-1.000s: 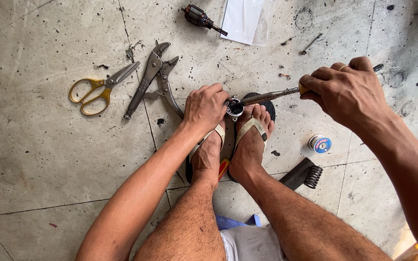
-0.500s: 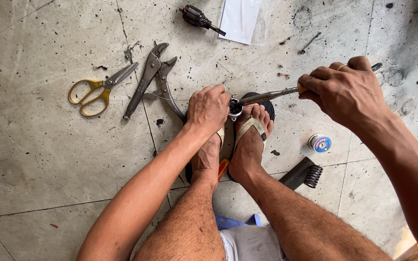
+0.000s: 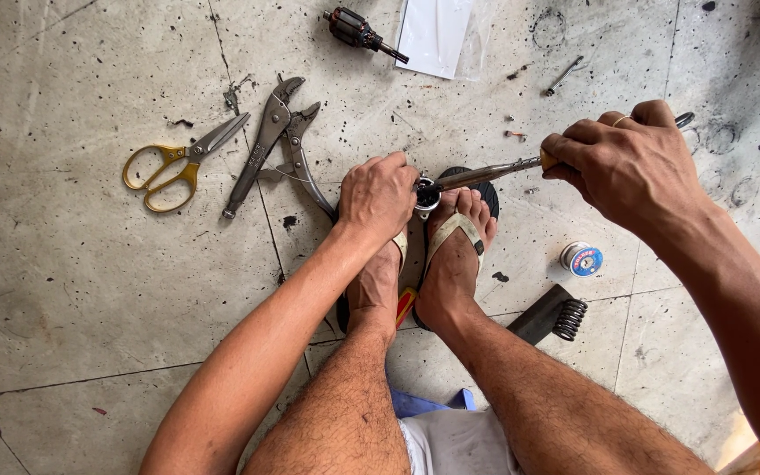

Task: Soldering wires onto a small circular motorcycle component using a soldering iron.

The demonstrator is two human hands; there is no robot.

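Two sandalled feet (image 3: 437, 264) brace a small round metal part (image 3: 426, 195) on the concrete floor (image 3: 72, 290). The left hand (image 3: 380, 195) clamps the part. The right hand (image 3: 626, 167) grips a screwdriver (image 3: 485, 173), tip on the part. Farther: locking pliers (image 3: 266, 145), scissors (image 3: 178, 163).

Left hand (image 3: 378, 195) palm down, fingers curled, arm stretched far along the left leg. Right hand (image 3: 631, 163) fisted shut, knuckles up, forearm entering from near right.

One head camera looks steeply down, close over the hands. The floor (image 3: 90, 290) fills the view
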